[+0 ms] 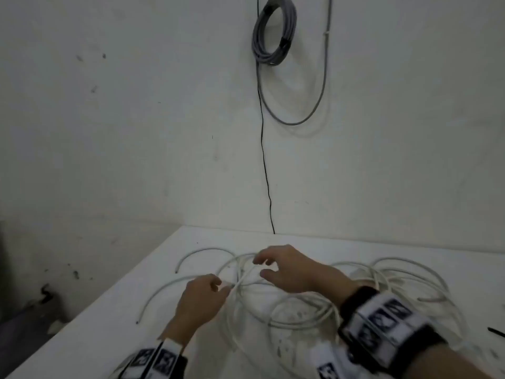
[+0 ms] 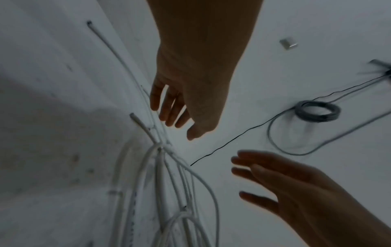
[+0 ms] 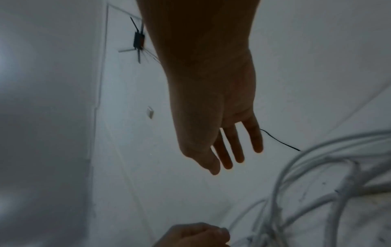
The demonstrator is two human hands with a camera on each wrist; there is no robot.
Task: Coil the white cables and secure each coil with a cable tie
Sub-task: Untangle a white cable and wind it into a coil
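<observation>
Several loose white cables point(image 1: 300, 302) lie tangled in overlapping loops on a white table point(image 1: 109, 324). My left hand point(image 1: 222, 285) hovers at the tangle's left side. In the left wrist view its fingers point(image 2: 169, 110) are nearly straight beside a cable strand point(image 2: 160, 175) and grip nothing. My right hand point(image 1: 263, 266) hangs just above the middle of the tangle, fingers spread and loosely bent, empty. The right wrist view shows that hand point(image 3: 228, 160) open above the cables point(image 3: 296, 175). A thin black cable tie point(image 1: 496, 331) lies at the table's right edge.
A grey coiled cable point(image 1: 274, 31) hangs on the white wall behind the table, with a grey loop below it. A thin black wire point(image 1: 265, 160) runs down the wall to the table's back edge. Left of the table lies dark floor point(image 1: 21, 324).
</observation>
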